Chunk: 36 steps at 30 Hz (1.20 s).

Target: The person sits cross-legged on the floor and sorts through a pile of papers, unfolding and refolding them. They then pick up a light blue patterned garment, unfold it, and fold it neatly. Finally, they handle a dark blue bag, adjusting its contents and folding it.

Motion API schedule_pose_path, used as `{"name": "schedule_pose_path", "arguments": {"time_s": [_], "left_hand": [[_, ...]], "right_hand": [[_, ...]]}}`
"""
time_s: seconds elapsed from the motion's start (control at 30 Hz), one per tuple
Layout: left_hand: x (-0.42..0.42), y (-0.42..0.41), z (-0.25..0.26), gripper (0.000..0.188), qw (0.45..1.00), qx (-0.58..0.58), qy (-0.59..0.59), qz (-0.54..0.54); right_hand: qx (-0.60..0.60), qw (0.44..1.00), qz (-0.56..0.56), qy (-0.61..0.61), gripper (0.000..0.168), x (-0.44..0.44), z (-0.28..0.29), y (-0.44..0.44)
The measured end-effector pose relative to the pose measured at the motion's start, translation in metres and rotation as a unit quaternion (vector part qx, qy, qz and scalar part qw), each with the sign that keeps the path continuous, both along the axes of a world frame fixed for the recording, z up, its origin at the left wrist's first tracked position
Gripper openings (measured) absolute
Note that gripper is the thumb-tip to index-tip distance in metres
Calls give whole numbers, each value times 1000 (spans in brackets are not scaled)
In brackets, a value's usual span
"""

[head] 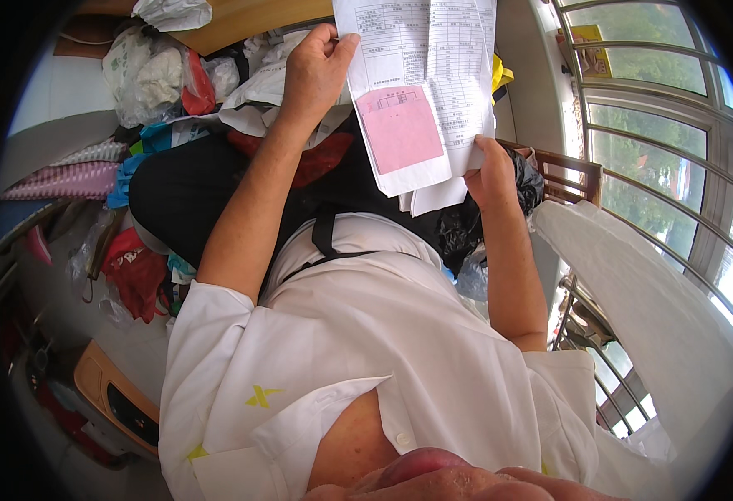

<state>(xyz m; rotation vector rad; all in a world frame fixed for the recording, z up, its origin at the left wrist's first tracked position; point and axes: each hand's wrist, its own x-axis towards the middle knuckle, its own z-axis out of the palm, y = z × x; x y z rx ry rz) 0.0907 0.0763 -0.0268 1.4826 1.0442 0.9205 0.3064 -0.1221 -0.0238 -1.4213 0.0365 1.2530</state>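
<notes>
Between both hands I hold up a creased white printed form (398, 66) with tables on it. My left hand (321, 69) pinches its left edge between thumb and fingers. Lower down, my right hand (493, 172) grips the right edge near the bottom. A folded pink paper (402, 139) lies against the form's lower left part. More folded white paper (445, 198) hangs below, above my lap. The form's top runs out of view.
Plastic bags (147, 75) and a red cloth bag (135, 272) lie at the left. A black plastic bag (460, 228) sits by my right arm. Barred windows (648, 134) and a translucent white sheet (629, 282) stand at the right. A wooden panel (254, 22) spans the top.
</notes>
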Motion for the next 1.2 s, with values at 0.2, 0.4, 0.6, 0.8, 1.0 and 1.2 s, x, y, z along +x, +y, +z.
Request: {"name": "schedule_pose_path", "arguments": {"time_s": [0.2,0.4,0.6,0.8,1.0,1.2], "left_hand": [[-9,-16,1,22,997,31,-27,-59],[-15,-42,-1,20,988,91,-40,-118],[-27,-61,5,25,990,88,-15,-110],[-33,-92,0,51,987,-124,-86,-64],[-38,-103,1,62,990,-91,-47,-101],[-34,-108,20,77,979,-122,-87,-135]], "right_hand": [[0,1000,-12,-17,42,-4,0,2],[-1,1000,-7,-20,44,-2,-3,1],[45,999,2,-1,53,-2,-10,2],[77,996,26,-30,49,5,-20,-6],[29,971,97,-215,43,-20,8,-11],[136,746,356,-546,50,-49,43,-9]]}}
